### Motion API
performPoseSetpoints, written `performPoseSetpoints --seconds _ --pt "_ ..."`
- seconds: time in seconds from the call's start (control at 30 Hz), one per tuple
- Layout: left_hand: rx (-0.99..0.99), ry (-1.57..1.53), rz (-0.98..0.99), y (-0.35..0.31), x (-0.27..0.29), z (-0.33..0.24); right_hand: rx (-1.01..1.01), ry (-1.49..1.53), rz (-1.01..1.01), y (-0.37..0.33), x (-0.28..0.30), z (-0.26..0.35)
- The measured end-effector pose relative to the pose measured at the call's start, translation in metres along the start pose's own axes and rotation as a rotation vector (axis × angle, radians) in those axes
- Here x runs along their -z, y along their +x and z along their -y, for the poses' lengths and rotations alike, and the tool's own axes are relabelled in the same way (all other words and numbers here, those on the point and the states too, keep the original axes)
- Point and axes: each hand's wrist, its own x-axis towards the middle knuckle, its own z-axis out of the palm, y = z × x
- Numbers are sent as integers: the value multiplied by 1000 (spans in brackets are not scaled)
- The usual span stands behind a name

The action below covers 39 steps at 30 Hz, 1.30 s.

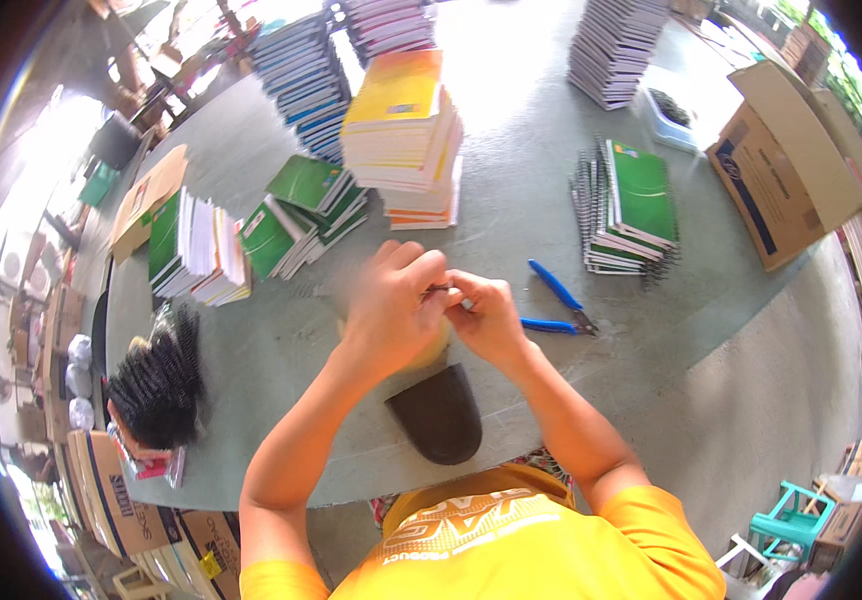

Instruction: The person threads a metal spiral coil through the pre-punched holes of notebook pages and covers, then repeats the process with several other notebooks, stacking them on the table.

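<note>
My left hand (398,300) and my right hand (488,318) meet above the middle of the table, fingers closed in a pinch. Between their fingertips is a small, dark, thin thing, too small and covered to name. Part of the left hand is smeared by motion. Under the hands a pale yellow thing (435,354) shows, mostly hidden. Nearer to me lies a dark brown piece (439,415) with a rounded end. Just right of my right hand, cutting pliers with blue handles (557,287) lie with handles spread, jaws pointing right.
Yellow-covered books (396,95) are stacked beyond my hands, with green notebooks (301,185) to their left. Green spiral notebooks (641,195) stand at right, near an open cardboard box (786,165) and a clear tub (669,120). Black coils (156,385) lie at the left edge.
</note>
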Motion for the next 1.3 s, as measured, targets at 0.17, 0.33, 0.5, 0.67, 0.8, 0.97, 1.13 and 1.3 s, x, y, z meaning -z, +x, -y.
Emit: performPoseSetpoints --seconds 0.17,0.33,0.5,0.67,0.8,0.97,1.13,1.3 --pt "27 132 -44 1 17 0 84 -79 91 6 14 -7" --pt "185 83 192 -13 36 17 143 -108 -325 17 36 22" --pt "-131 66 -142 5 29 -6 175 -194 -17 1 79 70" --pt "-44 -26 -229 13 23 -1 449 -800 -631 12 170 97" --pt "-118 -1 -148 17 4 -2 168 -1229 -345 17 190 17" --pt "-101 81 -144 -4 3 28 66 -1366 -205 18 155 4" --pt "-81 181 -303 -1 3 86 2 -1375 -160 20 154 3" --pt "109 485 -271 23 14 162 11 -1370 -126 23 149 6"
